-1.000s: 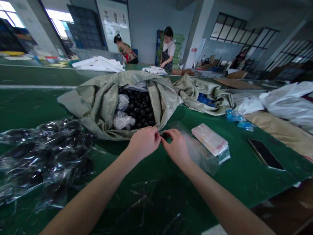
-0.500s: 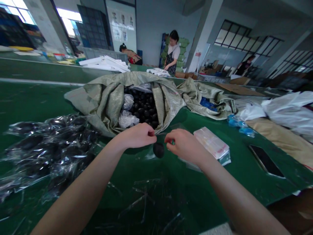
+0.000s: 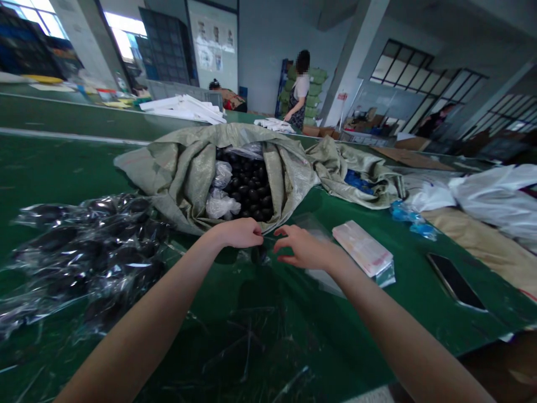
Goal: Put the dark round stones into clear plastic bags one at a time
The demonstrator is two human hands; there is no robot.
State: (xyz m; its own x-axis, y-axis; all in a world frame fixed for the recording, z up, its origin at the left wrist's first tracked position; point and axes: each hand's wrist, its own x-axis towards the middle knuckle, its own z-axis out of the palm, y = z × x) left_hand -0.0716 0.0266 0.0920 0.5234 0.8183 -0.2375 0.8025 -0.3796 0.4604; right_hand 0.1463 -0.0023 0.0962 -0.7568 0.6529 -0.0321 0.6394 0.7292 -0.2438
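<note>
My left hand (image 3: 240, 232) is closed in a pinch on the top of a small clear bag (image 3: 251, 257) with a black ball inside, low over the green table (image 3: 50, 173). My right hand (image 3: 300, 247) hovers just right of it, fingers apart, holding nothing. Right behind my hands lies an open woven sack (image 3: 184, 168) full of loose black balls (image 3: 251, 190). A pile of bagged black balls (image 3: 92, 246) lies to my left.
A stack of flat clear bags (image 3: 363, 249) and a dark phone (image 3: 455, 280) lie to the right. Further back are a second sack (image 3: 356, 168), blue packets (image 3: 405, 212) and white plastic sheets (image 3: 495, 196). A person (image 3: 300, 89) stands at the far table.
The bagged black ball has come down from between my hands toward the table. My right hand has let go of the bag and spread its fingers; the left keeps its pinch.
</note>
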